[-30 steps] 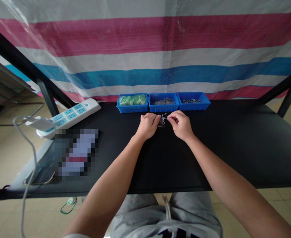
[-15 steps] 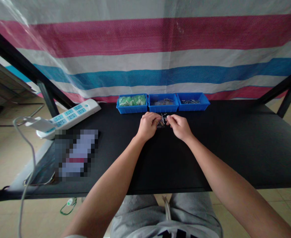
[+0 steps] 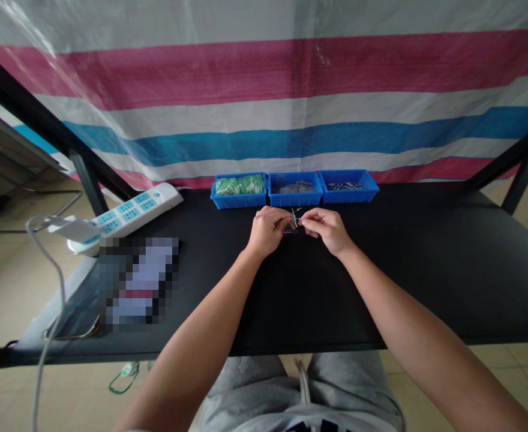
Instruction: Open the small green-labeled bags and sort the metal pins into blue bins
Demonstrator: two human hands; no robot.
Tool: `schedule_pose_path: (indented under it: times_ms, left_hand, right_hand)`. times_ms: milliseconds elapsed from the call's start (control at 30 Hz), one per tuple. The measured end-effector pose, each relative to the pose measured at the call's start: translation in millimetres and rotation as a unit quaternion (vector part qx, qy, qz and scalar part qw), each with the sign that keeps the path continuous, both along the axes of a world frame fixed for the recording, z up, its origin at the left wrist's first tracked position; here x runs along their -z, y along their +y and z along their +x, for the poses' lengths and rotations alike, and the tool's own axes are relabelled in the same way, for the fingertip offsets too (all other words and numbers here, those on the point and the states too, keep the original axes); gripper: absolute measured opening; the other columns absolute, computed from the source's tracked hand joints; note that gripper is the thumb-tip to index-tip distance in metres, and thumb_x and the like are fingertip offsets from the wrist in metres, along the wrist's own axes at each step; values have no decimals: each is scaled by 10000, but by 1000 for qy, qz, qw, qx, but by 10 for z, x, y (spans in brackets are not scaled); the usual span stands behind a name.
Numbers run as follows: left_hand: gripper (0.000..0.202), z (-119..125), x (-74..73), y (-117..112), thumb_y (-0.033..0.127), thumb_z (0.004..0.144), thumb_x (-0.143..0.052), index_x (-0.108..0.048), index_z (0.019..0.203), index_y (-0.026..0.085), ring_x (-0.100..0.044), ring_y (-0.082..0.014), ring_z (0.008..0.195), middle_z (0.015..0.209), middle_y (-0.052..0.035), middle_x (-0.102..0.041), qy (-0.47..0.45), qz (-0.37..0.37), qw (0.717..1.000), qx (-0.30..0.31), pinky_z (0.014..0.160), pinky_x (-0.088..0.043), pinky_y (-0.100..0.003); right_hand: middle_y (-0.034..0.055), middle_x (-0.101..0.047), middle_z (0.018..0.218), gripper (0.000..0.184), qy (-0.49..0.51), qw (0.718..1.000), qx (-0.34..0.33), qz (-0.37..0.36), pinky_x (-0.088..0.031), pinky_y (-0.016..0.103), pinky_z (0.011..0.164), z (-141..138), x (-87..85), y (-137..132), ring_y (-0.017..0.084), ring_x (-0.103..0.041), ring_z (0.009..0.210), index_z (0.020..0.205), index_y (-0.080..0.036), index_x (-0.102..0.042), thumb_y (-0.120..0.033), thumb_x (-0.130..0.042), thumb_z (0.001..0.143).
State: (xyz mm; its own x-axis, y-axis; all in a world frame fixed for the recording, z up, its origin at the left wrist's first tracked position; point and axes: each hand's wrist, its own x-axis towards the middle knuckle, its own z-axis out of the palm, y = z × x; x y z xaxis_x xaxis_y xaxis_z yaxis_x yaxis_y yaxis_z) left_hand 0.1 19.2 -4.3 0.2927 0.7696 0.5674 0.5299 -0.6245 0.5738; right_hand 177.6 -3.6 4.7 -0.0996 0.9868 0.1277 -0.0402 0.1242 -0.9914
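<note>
My left hand (image 3: pixel 266 231) is closed, thumb against fingers, at the edge of a small clear plastic bag (image 3: pixel 290 230) with thin pieces showing in and above it. Facing it, my right hand (image 3: pixel 327 229) pinches a thin metal pin (image 3: pixel 296 212) at the bag's top; the fingertips partly cover it. Both hands are low over the black table, just in front of three blue bins. The middle blue bin (image 3: pixel 295 198) has clear bags in it, and the right blue bin (image 3: pixel 351 196) contains loose metal pins (image 3: pixel 342 186).
The left blue bin (image 3: pixel 239 202) holds green-and-white packets (image 3: pixel 240 185). A white power strip (image 3: pixel 129 213) with a plugged-in charger (image 3: pixel 75 229) and cable lies on the left of the black table (image 3: pixel 430 258). A blurred-out phone-like object (image 3: pixel 144 282) is nearer me. A striped sheet (image 3: pixel 264 114) hangs behind.
My right hand has moved slightly left, its fingertips closer to the left hand and the bag. The left hand has stayed nearly still. The whole view has shifted a little.
</note>
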Motion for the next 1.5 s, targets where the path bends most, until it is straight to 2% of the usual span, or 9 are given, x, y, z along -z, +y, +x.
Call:
schedule_pose_path:
  times_ms: [200, 367, 533, 667, 800, 933, 1200, 1333, 1500]
  left_hand:
    - [108, 13, -6, -16, 218, 857, -640, -747, 856, 218, -661, -194, 874, 916, -33, -762, 13, -17, 1000, 0, 857, -495, -366]
    - [157, 21, -6, -19, 252, 821, -681, -729, 967, 216, -651, -214, 952, 1000, -48, -744, 21, -20, 999, -29, 895, -497, -383]
    - [181, 2, -18, -14, 217, 834, -632, -713, 994, 188, -650, -206, 975, 1033, -66, -714, 5, -22, 998, -56, 899, -516, -361]
    - [175, 7, -10, -18, 184, 828, -614, -714, 972, 191, -648, -204, 980, 1013, -62, -711, 24, -33, 998, -47, 904, -521, -354]
    - [151, 7, 28, 3, 154, 824, -593, -718, 897, 197, -650, -197, 960, 979, -51, -718, 44, -32, 998, -27, 905, -515, -350]
    - [193, -29, 31, 36, 130, 825, -552, -718, 906, 187, -649, -197, 947, 976, -58, -713, 41, -29, 998, -48, 895, -516, -346]
    - [327, -174, 56, 145, 64, 772, -476, -716, 967, 172, -653, -200, 883, 979, -70, -709, 51, -62, 991, -109, 862, -531, -345]
    - [382, -270, 10, 177, 32, 688, -474, -722, 932, 191, -658, -194, 847, 919, -50, -715, 99, -99, 986, -86, 830, -533, -328]
    - [213, -387, -98, 168, 166, 671, -595, -735, 820, 224, -644, -234, 849, 891, -44, -702, 199, -159, 966, -52, 829, -507, -390]
  right_hand:
    - [-3, -591, 557, 212, 2, 999, 21, -29, -310, 227, 439, 23, 18, 14, 96, -476, 477, 641, -166, -637, -368, -692, 669]
    - [-5, -584, 595, 176, -113, 984, 105, 90, -416, 274, 543, 89, 56, 40, 126, -513, 544, 680, -183, -617, -347, -639, 740]
    - [102, -682, 874, 197, -324, 873, 272, 241, -498, 392, 808, 313, 93, 182, 246, -616, 869, 909, -166, -651, -262, -583, 751]
    - [178, -634, 1184, 451, -449, 810, 298, 232, -404, 509, 1007, 535, 144, 319, 326, -546, 1153, 1200, -121, -581, -244, -565, 767]
    - [217, -435, 1460, 736, -483, 815, 261, 183, -305, 546, 1091, 648, 187, 355, 352, -394, 1352, 1447, -100, -339, -236, -574, 763]
    - [200, -326, 1541, 829, -480, 832, 240, 142, -273, 557, 1106, 680, 197, 336, 370, -304, 1413, 1505, -138, -238, -258, -590, 764]
    - [214, -495, 1406, 637, -425, 851, 242, 189, -328, 577, 1083, 723, 237, 364, 368, -422, 1314, 1364, -120, -473, -263, -608, 758]
    - [198, -518, 1374, 518, -421, 849, 238, 213, -352, 585, 1063, 637, 224, 313, 361, -433, 1301, 1274, -143, -544, -262, -596, 773]
    - [178, -542, 1343, 445, -422, 845, 223, 241, -397, 565, 1035, 500, 169, 243, 341, -478, 1257, 1219, -160, -580, -251, -581, 784]
